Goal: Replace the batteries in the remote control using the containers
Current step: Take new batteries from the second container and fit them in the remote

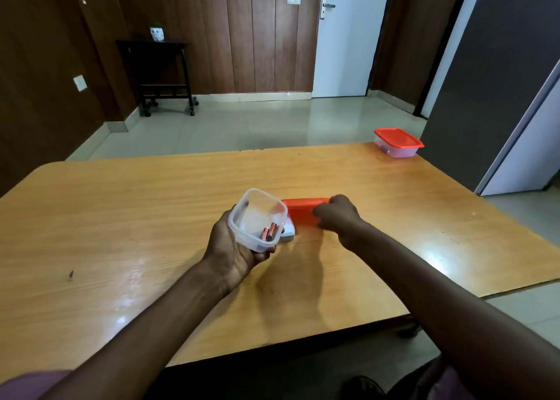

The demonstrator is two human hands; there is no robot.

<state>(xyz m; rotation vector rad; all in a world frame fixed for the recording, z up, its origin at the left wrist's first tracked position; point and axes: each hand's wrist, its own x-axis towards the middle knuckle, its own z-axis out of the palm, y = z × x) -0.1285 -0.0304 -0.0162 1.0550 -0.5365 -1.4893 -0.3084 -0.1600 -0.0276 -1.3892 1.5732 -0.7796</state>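
The left hand (pixel 233 248) is cradling an open clear tub (pixel 257 220) above the bench (pixel 121 217), its grip wrapped around the tub's underside and near wall. Two batteries (pixel 269 232) are lying loose in the tub's near corner. The right hand (pixel 336 217) is pinching a red lid (pixel 303 211), its fingers curled over the lid's right edge, holding it just above the bench beside the tub. A white object, probably the remote (pixel 287 234), is resting on the bench, mostly hidden behind the tub; its battery door cannot be made out. A second tub (pixel 397 143), lidded in red, is standing well apart at the far right corner.

The tub is likely light, thin-walled and slightly flexible, so squeezing too hard could bow it; supporting it from beneath, as here, suits it. The batteries are small, smooth and prone to rolling; each is best taken across its middle between thumb and forefinger. The lid is probably stiff and light, easily held by one edge.
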